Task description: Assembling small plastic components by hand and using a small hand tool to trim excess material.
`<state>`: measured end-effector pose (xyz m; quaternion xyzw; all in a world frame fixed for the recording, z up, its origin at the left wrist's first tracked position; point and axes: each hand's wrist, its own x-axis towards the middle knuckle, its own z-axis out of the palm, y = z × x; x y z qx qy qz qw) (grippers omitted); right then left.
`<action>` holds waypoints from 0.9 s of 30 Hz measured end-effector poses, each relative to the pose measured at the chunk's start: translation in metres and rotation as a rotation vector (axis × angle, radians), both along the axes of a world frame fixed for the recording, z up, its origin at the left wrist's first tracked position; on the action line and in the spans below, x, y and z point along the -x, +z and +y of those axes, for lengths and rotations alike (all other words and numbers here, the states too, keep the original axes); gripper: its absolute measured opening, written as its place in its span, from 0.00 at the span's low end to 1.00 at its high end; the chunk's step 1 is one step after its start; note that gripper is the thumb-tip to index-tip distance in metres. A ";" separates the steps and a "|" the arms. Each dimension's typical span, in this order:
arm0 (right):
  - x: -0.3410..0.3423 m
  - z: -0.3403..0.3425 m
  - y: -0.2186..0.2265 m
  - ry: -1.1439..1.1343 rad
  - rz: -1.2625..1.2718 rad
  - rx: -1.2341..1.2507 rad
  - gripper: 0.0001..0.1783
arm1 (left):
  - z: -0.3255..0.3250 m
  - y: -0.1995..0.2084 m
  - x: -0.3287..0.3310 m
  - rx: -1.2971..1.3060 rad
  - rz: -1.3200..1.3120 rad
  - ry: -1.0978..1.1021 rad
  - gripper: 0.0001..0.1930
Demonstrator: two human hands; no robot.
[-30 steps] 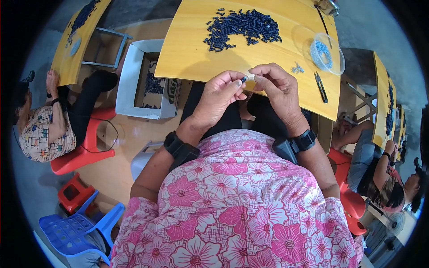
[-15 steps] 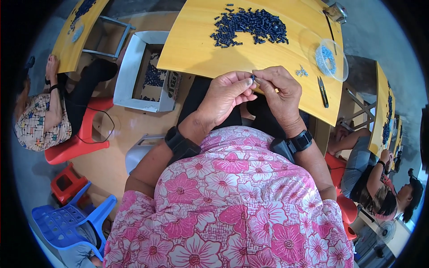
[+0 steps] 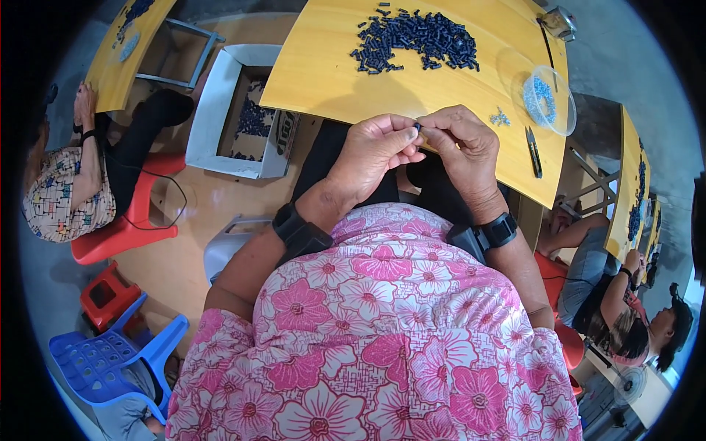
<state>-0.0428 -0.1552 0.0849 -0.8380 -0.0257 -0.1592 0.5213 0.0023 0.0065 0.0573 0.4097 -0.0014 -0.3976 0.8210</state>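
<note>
Close together at the table's near edge, my left hand (image 3: 379, 151) and my right hand (image 3: 465, 147) pinch one small dark tubular piece (image 3: 418, 126) between their fingertips. Most of it is hidden by the fingers. Beyond them, a heap of similar short black pieces (image 3: 412, 44) covers part of the yellow table (image 3: 331, 92). To the right of my hands lie a few tiny pale blue bits (image 3: 500, 116) and dark thread snips (image 3: 534, 153). A clear round tub (image 3: 550, 101) holds many more of the pale blue bits.
A metal tin (image 3: 559, 23) and a thin black rod (image 3: 549, 55) lie at the far right of the table. On the floor at left stands an open white box (image 3: 213, 110) with black pieces inside. Beside it are red stools (image 3: 112, 294) and a blue plastic chair (image 3: 95, 364). Co-workers sit on both sides.
My hands stay pinched together on the dark piece, with only a slight shift of the fingers. The whole view has moved a little; nothing else is visibly different.
</note>
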 end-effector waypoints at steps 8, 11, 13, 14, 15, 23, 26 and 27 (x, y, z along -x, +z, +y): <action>0.003 0.006 0.000 0.000 0.033 -0.086 0.07 | -0.002 -0.001 0.002 -0.054 -0.022 0.010 0.07; 0.003 0.003 -0.004 -0.003 0.155 -0.245 0.07 | 0.001 -0.002 -0.002 -0.054 -0.036 -0.027 0.07; 0.002 0.003 -0.003 -0.015 0.184 -0.291 0.07 | 0.002 0.000 -0.005 -0.045 -0.038 -0.048 0.07; 0.003 0.003 -0.003 -0.023 0.217 -0.339 0.07 | 0.003 0.002 -0.006 -0.036 -0.036 -0.066 0.07; 0.003 0.004 -0.002 -0.029 0.214 -0.339 0.07 | 0.003 0.003 -0.006 -0.036 -0.038 -0.072 0.07; 0.003 0.002 0.001 0.003 0.232 -0.450 0.08 | 0.004 0.001 -0.007 0.021 -0.014 -0.072 0.07; 0.004 0.000 -0.002 -0.018 0.258 -0.661 0.08 | 0.004 -0.001 -0.007 0.004 -0.009 -0.072 0.07; 0.004 -0.002 -0.001 -0.021 0.256 -0.662 0.08 | 0.004 0.000 -0.007 0.003 -0.010 -0.075 0.07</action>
